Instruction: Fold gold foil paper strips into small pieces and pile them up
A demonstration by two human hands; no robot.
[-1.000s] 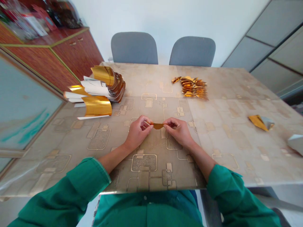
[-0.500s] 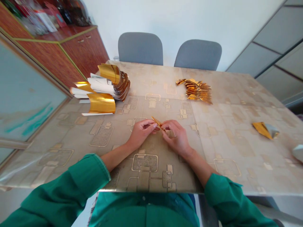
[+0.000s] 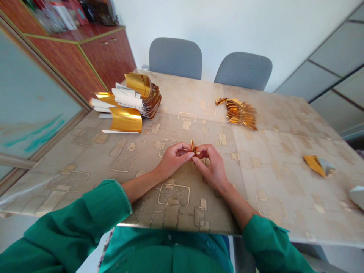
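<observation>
Between my two hands, over the middle of the table, is a small folded piece of gold foil paper, seen nearly edge-on. My left hand pinches it from the left with thumb and fingertips. From the right, my right hand grips it with thumb and bent fingers. The fingertips hide most of its lower part. Ahead to the left lies a stack of curled gold foil paper sheets with white backs. A row of folded gold pieces lies ahead to the right.
A patterned covering lies on the table. A single gold and silver folded piece rests at the right, with a whitish object beyond it at the edge. Two grey chairs stand behind the table, and a wooden cabinet at the back left.
The folded foil paper has turned from a slant to nearly upright between my fingers. Both hands stay close together around it. The whole view has shifted slightly.
</observation>
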